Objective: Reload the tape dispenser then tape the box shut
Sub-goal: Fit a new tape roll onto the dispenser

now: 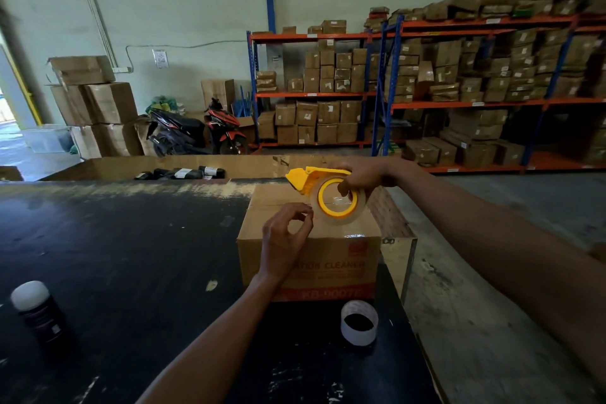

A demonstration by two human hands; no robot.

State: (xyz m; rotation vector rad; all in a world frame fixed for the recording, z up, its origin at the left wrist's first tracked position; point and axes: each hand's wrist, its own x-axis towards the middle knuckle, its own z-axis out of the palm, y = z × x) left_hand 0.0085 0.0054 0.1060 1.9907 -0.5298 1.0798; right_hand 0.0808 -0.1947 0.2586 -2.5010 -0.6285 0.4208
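A brown cardboard box (328, 259) with red print stands on the black table (131, 256), flaps down. Above its top my right hand (364, 175) grips a yellow tape dispenser (314, 182) loaded with a clear tape roll (337, 202); my thumb is inside the roll's yellow core. My left hand (285, 239) hovers over the box's near top edge, thumb and forefinger pinched just beside the roll, apparently on the tape's loose end, though the clear tape is too faint to make out. An empty white tape core (359, 323) stands on the table in front of the box.
A dark bottle with a white cap (39, 311) stands at the table's near left. Behind the table a large open carton (183, 167) holds dark wrapped items. The table's right edge drops to a concrete floor. Shelving with boxes and a motorbike (196, 131) stand far back.
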